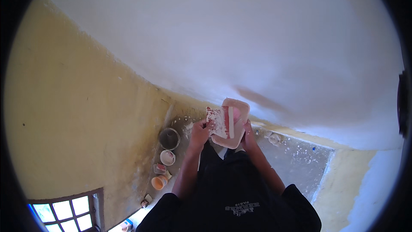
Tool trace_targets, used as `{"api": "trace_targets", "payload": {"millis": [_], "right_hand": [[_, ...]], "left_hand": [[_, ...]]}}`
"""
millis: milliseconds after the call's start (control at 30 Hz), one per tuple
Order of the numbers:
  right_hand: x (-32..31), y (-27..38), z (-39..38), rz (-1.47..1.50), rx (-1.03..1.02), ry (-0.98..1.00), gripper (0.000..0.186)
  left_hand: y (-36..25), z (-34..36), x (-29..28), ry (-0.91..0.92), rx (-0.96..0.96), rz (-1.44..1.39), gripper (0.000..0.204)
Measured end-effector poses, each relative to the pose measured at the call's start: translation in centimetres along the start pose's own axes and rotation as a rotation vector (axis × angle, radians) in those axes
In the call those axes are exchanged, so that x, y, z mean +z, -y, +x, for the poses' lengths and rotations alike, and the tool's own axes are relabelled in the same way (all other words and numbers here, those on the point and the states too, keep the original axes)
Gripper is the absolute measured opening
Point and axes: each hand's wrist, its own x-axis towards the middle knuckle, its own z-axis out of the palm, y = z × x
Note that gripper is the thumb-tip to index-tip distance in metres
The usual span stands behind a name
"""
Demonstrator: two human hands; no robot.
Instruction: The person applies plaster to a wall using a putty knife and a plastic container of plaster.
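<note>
Below the white wall, my left hand (200,134) grips a wide putty scraper (219,121), red and caked with white compound, with a pale straight edge on its right side. My right hand (247,136) holds a pinkish rounded-rectangle tray (231,141) from its right side, with pink paste in it. The scraper lies over the left part of the tray; whether they touch, I cannot tell.
On the spattered floor (292,167) at left stand a dark bucket (169,139), a white pail (168,157), a small container (159,169) and an orange bucket (159,183). A crumpled pale lump (275,138) lies right. A yellow wall (73,103) has a window (64,212).
</note>
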Motion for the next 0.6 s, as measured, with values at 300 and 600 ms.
{"api": "trace_targets", "payload": {"millis": [300,600], "right_hand": [[0.8,0.3,0.3,0.009,-0.036,-0.097,0.035],[5.8,-0.4,-0.1,-0.014,-0.13,-0.2,0.041]], "left_hand": [[1.1,2.6,-4.2,0.416,-0.242,-0.543,0.031],[-2.8,10.3,-10.0,-0.032,0.035,-0.792,0.019]]}}
